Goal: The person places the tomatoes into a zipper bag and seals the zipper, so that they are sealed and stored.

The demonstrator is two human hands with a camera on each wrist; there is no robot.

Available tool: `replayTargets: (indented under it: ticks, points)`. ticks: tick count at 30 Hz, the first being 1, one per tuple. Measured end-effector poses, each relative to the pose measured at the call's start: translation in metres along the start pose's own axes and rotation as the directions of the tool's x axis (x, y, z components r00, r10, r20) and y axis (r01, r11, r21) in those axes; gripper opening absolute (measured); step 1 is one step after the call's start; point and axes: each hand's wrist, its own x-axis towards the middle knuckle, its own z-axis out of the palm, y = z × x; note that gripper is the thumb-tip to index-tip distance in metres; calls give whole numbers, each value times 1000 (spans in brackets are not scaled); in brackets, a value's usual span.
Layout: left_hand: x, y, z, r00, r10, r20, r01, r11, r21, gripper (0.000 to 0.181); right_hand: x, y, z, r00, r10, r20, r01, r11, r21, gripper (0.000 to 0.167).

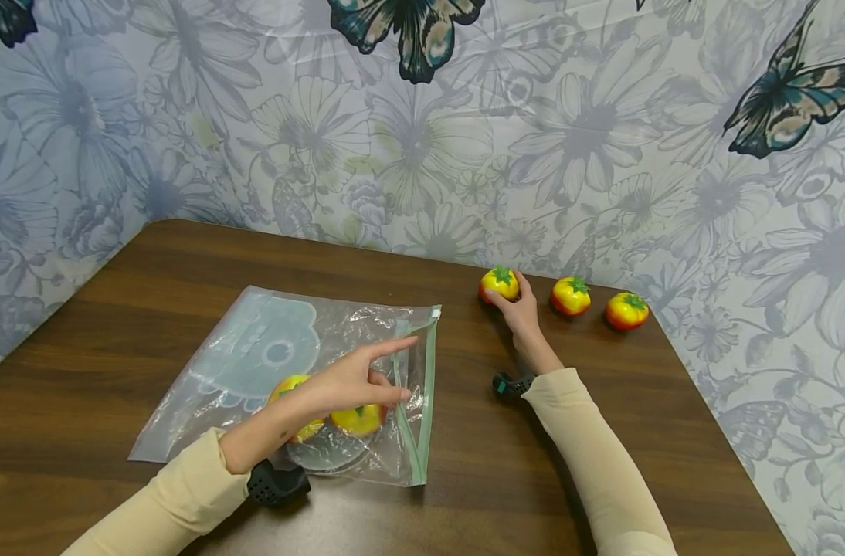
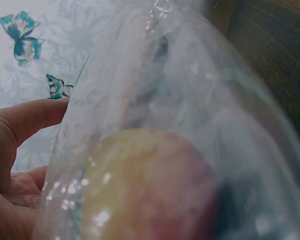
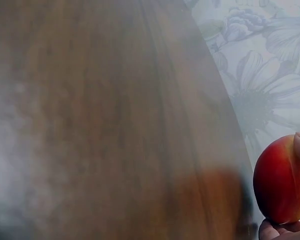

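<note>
A clear zip bag point(image 1: 367, 316) with a green-edged opening lies on the table, yellow-red fruits point(image 1: 358, 421) inside it. My left hand point(image 1: 349, 380) is over the bag, index finger extended and thumb at the opening side; in the left wrist view the hand point(image 2: 15, 160) is beside the plastic, a blurred fruit point(image 2: 145, 190) behind the film. At the table's back edge, my right hand point(image 1: 523, 313) grips a yellow-red fruit point(image 1: 499, 284) with green leaves, between thumb and fingers. The right wrist view shows that fruit point(image 3: 280, 180) pinched at the right border.
Two more fruits, one point(image 1: 571, 296) just right of my right hand and another point(image 1: 626, 311) farther right, stand near the back edge of the brown wooden table point(image 1: 506, 479). Behind it hangs a floral backdrop point(image 1: 422, 170) with butterflies.
</note>
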Motion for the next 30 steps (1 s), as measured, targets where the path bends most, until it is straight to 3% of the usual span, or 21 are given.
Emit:
replayTargets:
  ticks: [18, 30]
  points:
    - [-1, 0, 3, 1000, -5, -16, 5, 1000, 31, 75, -33, -12, -11, 994, -35, 100, 37, 999, -22, 74]
    - [-1, 1, 4, 1000, -13, -18, 14, 999, 42, 75, -70, -22, -17, 974, -91, 208, 92, 996, 5, 73]
